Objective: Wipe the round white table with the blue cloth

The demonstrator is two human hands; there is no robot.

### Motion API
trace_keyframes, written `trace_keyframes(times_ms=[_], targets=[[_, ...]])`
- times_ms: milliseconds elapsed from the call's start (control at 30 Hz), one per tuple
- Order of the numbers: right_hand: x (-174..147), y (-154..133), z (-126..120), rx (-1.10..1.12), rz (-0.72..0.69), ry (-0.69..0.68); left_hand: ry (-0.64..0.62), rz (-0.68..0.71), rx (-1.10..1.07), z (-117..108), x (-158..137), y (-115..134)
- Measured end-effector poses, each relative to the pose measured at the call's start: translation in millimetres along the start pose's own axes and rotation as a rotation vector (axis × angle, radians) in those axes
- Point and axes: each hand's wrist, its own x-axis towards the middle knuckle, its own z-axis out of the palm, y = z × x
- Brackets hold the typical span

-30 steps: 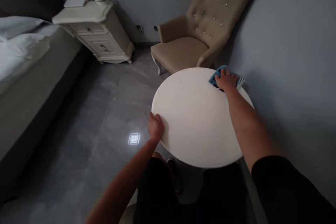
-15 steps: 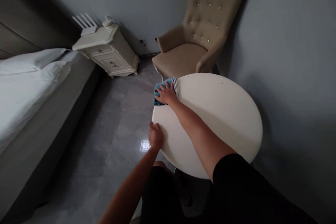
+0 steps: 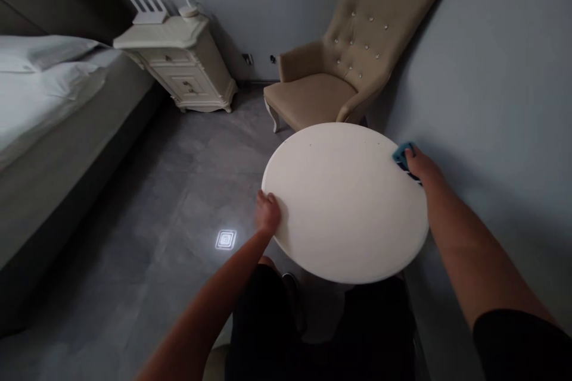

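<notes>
A round white table stands right in front of me. My left hand grips its left edge, thumb on top and fingers curled round the rim. At the far right edge, my right hand is closed on a blue cloth with dark and white stripes. The cloth lies over the rim, partly covered by the hand. A few small dark specks show near the far side of the tabletop.
Behind the table is a tan tufted armchair. A cream nightstand carries a white router. The bed runs along the left. A grey wall rises close on the right. A light pattern glows on the floor.
My right hand has moved with the cloth from the table's far left edge to its right edge, closing from spread fingers to a grip. My left hand stays on the left rim.
</notes>
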Motion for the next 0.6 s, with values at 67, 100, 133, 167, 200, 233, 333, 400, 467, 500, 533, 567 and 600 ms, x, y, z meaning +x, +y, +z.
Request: trace_keyframes(times_ms=[67,100,133,167,200,233,333,400,467,500,533,567,600], targets=[[-12,-22,1,0.016,0.064,-0.017,-0.012,0.003,-0.024,-2,0,-1],[-18,-45,3,-0.005,0.064,0.005,-0.02,0.003,-0.03,-3,0,-1],[-26,-73,5,-0.032,0.04,0.026,-0.028,0.003,-0.032,-5,-1,-1],[-35,-107,8,-0.055,-0.003,0.036,-0.033,0.004,-0.033,-6,-1,0],[-46,-144,12,-0.071,-0.064,0.033,-0.036,0.004,-0.033,-8,-2,0],[-59,-184,17,-0.076,-0.138,0.014,-0.037,0.004,-0.035,-9,-3,1],[-112,-306,37,-0.058,-0.384,-0.077,-0.034,0.001,-0.042,-12,-7,5],[-156,-374,53,-0.017,-0.559,-0.127,-0.034,-0.007,-0.04,-14,-8,7],[-198,-420,68,0.02,-0.688,-0.149,-0.041,-0.023,-0.036,-15,-9,10],[-215,-435,75,0.036,-0.737,-0.149,-0.046,-0.033,-0.036,-16,-9,11],[-229,-443,80,0.045,-0.768,-0.146,-0.049,-0.043,-0.035,-16,-9,12],[-238,-445,84,0.049,-0.785,-0.142,-0.049,-0.051,-0.032,-16,-10,13],[-241,-442,86,0.051,-0.79,-0.139,-0.046,-0.053,-0.029,-16,-10,14]])
